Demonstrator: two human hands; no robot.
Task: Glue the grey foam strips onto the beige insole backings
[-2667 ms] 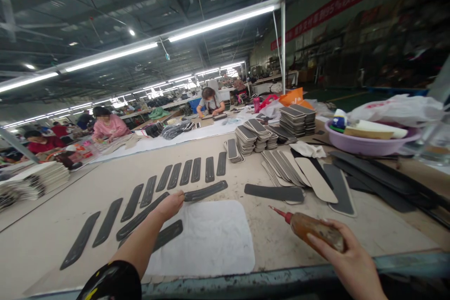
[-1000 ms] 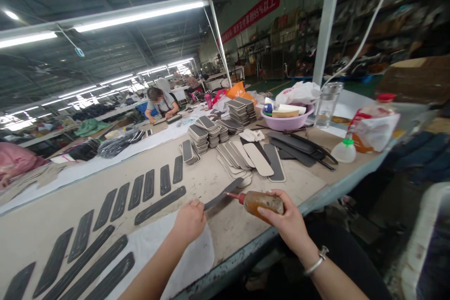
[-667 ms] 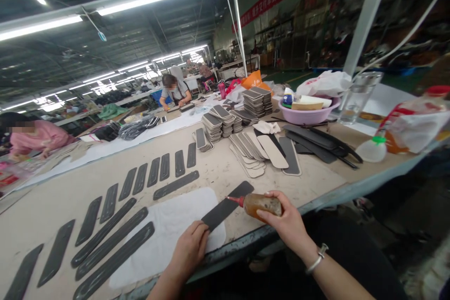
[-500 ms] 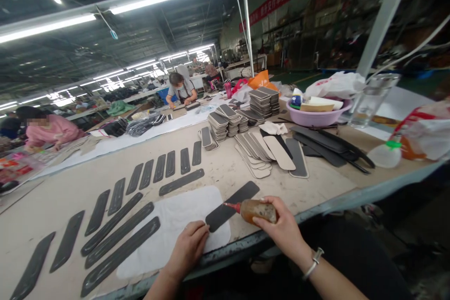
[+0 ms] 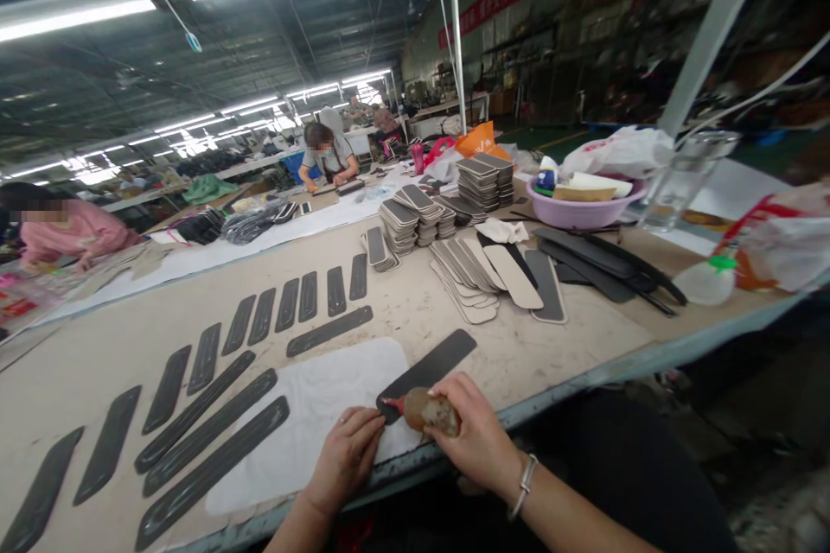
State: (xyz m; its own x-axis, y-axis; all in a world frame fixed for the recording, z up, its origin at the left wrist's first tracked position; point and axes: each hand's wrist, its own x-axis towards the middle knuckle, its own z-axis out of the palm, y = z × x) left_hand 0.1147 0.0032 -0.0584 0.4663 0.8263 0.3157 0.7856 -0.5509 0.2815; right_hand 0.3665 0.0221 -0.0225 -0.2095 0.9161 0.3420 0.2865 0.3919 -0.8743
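Observation:
My right hand is wrapped round a brownish squeeze bottle with a red nozzle, most likely a glue bottle. Its tip points at the near end of a dark flat strip. That strip lies slantwise, partly on a white sheet. My left hand has its fingers closed together at the strip's near left end, pinching or pressing its edge. Several more dark strips with glossy wet-looking lines along them lie in rows to the left.
Beige-edged pieces lie fanned out past the strip, with stacks behind. A purple basin and a clear bottle with a green cap stand to the right. Two people work farther back. The table edge runs close by my hands.
My right hand has brought the bottle left and down along the strip, from its middle to the near end by my left hand. My left hand stays at the strip's end.

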